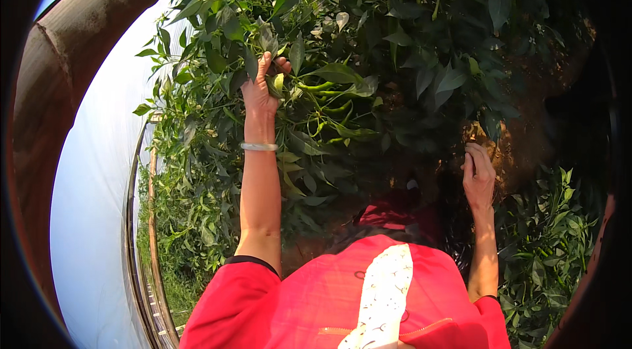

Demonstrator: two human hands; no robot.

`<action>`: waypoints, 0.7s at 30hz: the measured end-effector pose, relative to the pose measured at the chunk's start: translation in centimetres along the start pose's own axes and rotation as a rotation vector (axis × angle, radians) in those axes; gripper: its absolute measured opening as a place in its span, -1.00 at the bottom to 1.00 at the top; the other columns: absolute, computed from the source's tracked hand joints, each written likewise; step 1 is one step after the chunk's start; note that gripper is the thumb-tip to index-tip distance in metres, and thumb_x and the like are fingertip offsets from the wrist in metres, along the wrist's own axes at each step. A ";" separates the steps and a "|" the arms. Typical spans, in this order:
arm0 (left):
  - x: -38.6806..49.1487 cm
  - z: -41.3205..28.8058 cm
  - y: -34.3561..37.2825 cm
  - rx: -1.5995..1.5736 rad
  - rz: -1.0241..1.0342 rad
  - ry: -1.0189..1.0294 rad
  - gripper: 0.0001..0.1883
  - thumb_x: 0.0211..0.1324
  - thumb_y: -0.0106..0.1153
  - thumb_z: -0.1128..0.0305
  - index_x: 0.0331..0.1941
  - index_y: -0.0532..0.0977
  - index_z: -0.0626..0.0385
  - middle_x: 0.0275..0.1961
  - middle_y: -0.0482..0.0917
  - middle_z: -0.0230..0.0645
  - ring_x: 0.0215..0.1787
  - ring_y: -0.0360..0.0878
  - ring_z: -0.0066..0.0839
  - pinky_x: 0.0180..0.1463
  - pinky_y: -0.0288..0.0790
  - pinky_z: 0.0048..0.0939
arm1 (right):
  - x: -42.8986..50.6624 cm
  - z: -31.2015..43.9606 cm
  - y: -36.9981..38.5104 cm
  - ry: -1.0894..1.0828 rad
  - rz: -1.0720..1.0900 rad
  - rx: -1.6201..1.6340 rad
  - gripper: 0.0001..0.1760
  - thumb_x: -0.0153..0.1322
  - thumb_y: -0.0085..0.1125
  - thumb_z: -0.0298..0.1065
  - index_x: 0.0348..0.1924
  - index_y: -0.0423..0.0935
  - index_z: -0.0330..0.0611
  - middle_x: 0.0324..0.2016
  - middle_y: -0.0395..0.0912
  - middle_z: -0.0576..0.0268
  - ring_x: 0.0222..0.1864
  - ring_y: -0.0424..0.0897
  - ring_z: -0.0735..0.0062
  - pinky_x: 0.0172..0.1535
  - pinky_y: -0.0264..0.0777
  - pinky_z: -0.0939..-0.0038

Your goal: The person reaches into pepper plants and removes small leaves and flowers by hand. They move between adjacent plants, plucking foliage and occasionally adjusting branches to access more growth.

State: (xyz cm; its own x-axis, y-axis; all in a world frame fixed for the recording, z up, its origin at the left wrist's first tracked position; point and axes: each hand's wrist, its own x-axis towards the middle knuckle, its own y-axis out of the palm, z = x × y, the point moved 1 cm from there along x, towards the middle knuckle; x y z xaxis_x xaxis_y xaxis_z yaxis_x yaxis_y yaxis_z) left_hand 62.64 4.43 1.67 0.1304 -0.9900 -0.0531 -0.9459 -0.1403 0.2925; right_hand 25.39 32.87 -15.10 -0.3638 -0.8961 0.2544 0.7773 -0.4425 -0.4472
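Observation:
My left hand [260,90], with a pale bangle [259,146] on the wrist, reaches up into a leafy pepper plant [207,97]. Its fingers curl around a leafy branch [276,83], partly hidden by leaves. Just right of that hand hangs a cluster of slender green chili peppers [338,108]. Lower on the right, my right hand [479,171] is held with its fingers bent, back towards me, in front of brown soil [503,161]. The palm side is hidden, so whether anything is in it does not show.
A thick curved pole [94,8] arches across the upper left. Beyond it stretches translucent plastic sheeting [98,191], with thin upright poles [153,230] beside the plants. More pepper plants [548,250] grow at the lower right. Dense foliage [419,28] fills the top.

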 end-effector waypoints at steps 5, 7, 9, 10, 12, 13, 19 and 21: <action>0.6 1.8 0.3 -0.107 -0.170 0.095 -0.77 0.34 0.22 0.27 -0.17 0.52 0.23 -0.35 0.63 -0.13 -0.39 0.64 -0.25 -0.24 0.62 -0.19 | -1.3 -0.9 -1.8 0.056 -0.008 -0.034 -0.83 0.44 0.08 -0.65 -0.12 0.56 -0.40 -0.09 0.62 -0.08 -0.15 0.66 -0.04 -0.13 0.57 0.22; 0.3 1.6 0.3 -0.020 -0.282 0.115 -0.74 0.33 0.24 0.24 -0.18 0.52 0.22 -0.36 0.64 -0.16 -0.40 0.65 -0.25 -0.34 0.59 -0.28 | -2.1 -1.8 -2.2 0.070 -0.019 -0.068 -0.84 0.44 0.09 -0.63 -0.12 0.56 -0.38 -0.09 0.62 -0.09 -0.09 0.65 -0.11 -0.06 0.56 0.18; 0.4 2.1 0.2 -0.007 -0.313 0.109 -0.64 0.26 0.32 0.18 -0.08 0.48 0.20 -0.36 0.64 -0.19 -0.39 0.68 -0.25 -0.47 0.53 -0.34 | -3.1 -2.7 -2.6 0.105 -0.021 -0.078 -0.83 0.43 0.10 -0.63 -0.12 0.56 -0.37 -0.09 0.62 -0.08 -0.10 0.64 -0.12 -0.07 0.57 0.18; -0.1 1.8 0.7 0.039 -0.355 0.096 -0.58 0.23 0.35 0.15 -0.02 0.45 0.19 -0.36 0.65 -0.21 -0.39 0.69 -0.25 -0.50 0.52 -0.35 | -3.5 -2.9 -2.9 0.129 -0.025 -0.044 -0.83 0.43 0.10 -0.62 -0.12 0.56 -0.36 -0.10 0.62 -0.07 -0.11 0.65 -0.13 -0.09 0.57 0.17; -0.6 1.7 2.4 0.043 -0.465 0.051 -0.59 0.22 0.36 0.13 -0.01 0.46 0.11 -0.36 0.67 -0.23 -0.39 0.72 -0.25 -0.58 0.46 -0.40 | -4.0 -2.9 -3.5 0.158 -0.053 -0.019 -0.85 0.43 0.11 -0.62 -0.15 0.56 -0.36 -0.11 0.62 -0.06 -0.14 0.65 -0.14 -0.14 0.58 0.15; -0.5 2.0 3.2 0.002 -0.527 0.012 -0.66 0.25 0.34 0.14 -0.06 0.49 0.05 -0.36 0.67 -0.24 -0.39 0.74 -0.25 -0.62 0.42 -0.44 | -4.3 -3.2 -3.7 0.163 -0.052 -0.014 -0.86 0.43 0.11 -0.61 -0.16 0.56 -0.35 -0.13 0.62 -0.04 -0.14 0.65 -0.14 -0.15 0.58 0.14; 2.4 4.5 -0.9 0.098 -0.301 0.009 -0.66 0.33 0.20 0.02 -0.03 0.54 0.00 -0.27 0.71 -0.25 -0.37 0.69 -0.42 -0.54 0.43 -0.40 | -5.5 -3.9 -5.5 0.021 -0.106 -0.108 -0.87 0.40 0.15 -0.53 -0.19 0.58 -0.35 -0.15 0.61 0.00 -0.19 0.66 -0.02 -0.21 0.62 0.18; 2.9 5.3 -1.0 0.045 -0.412 0.100 -0.61 0.41 0.11 0.05 0.11 0.51 0.06 -0.18 0.72 -0.13 -0.32 0.70 -0.34 -0.44 0.49 -0.33 | -5.9 -4.5 -6.0 0.032 -0.102 -0.094 -0.87 0.40 0.16 -0.52 -0.19 0.57 -0.34 -0.15 0.60 0.01 -0.19 0.66 -0.02 -0.21 0.61 0.19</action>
State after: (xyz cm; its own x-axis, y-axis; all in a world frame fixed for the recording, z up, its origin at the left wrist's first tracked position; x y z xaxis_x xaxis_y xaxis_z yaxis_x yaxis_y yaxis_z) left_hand 62.40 1.80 -3.85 0.5266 -0.8478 -0.0632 -0.8203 -0.5262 0.2239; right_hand 20.58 40.68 -17.77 -0.4556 -0.8464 0.2757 0.6848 -0.5312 -0.4989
